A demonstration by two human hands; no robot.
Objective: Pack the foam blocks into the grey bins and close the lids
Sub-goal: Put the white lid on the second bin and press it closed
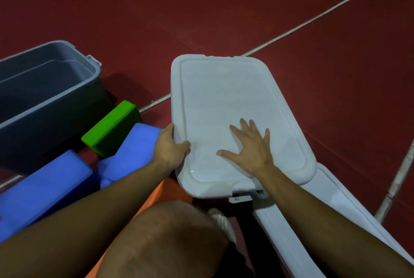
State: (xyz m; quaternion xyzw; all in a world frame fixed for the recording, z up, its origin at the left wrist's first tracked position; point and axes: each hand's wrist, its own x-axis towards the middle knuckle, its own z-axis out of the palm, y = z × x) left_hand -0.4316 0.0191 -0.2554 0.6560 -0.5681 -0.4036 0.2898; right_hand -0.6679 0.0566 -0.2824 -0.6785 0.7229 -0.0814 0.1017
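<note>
The right hand (251, 145) pressed flat, fingers spread, on the white lid (224, 103) while the left hand (171, 145) gripped its left edge, likely seating it. Foam blocks (112, 127) lay left beside an open grey bin (44, 89).

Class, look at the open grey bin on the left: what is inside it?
The grey bin shows only bare inner walls and floor; no foam blocks appear inside. Its near corner is hidden by its own front wall. The green block and blue blocks lie outside it.

Head camera, looking steeply down (close, wide-angle) at floor (224, 8).
</note>
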